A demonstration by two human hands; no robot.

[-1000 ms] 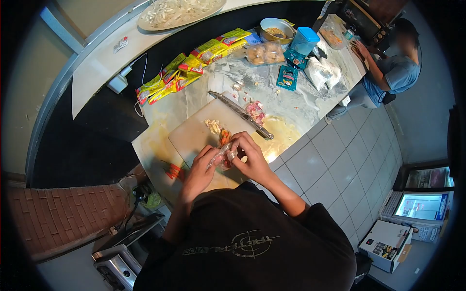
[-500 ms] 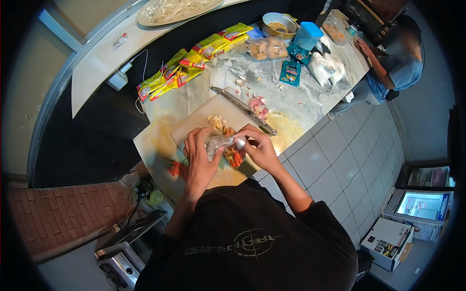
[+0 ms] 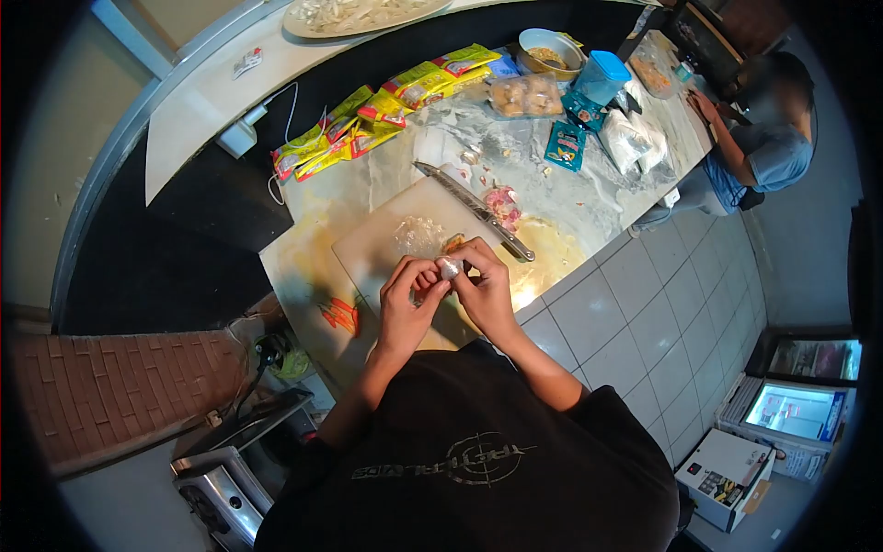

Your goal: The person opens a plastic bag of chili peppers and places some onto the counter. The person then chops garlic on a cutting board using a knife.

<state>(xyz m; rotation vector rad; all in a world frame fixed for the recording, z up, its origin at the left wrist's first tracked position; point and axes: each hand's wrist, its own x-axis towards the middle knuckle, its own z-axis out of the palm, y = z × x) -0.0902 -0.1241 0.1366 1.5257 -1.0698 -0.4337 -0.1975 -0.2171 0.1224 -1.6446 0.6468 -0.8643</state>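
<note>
Over the cutting board (image 3: 368,235), both my hands are closed at a small, shiny whitish bundle, which looks like the gathered end of a clear plastic bag (image 3: 418,237). My left hand (image 3: 407,299) pinches it from the left, and my right hand (image 3: 486,287) from the right. The bag's crinkled film spreads beyond the fingers, over the board. Just past my right fingers shows a bit of something orange (image 3: 453,243). A long knife (image 3: 474,212) lies along the board's far right edge. Red chilies (image 3: 340,316) sit left of my left hand.
Beyond the knife lie reddish peelings (image 3: 502,206). Yellow packets (image 3: 377,109) line the back edge, with a bowl (image 3: 552,53), a bag of round brown items (image 3: 524,96), a teal packet (image 3: 566,145) and a blue-lidded container (image 3: 602,78). A person (image 3: 768,138) is at the far right end.
My hands have come closer together, and my left hand has moved right to the bundle. The plastic film now extends away over the board. The view has shifted slightly.
</note>
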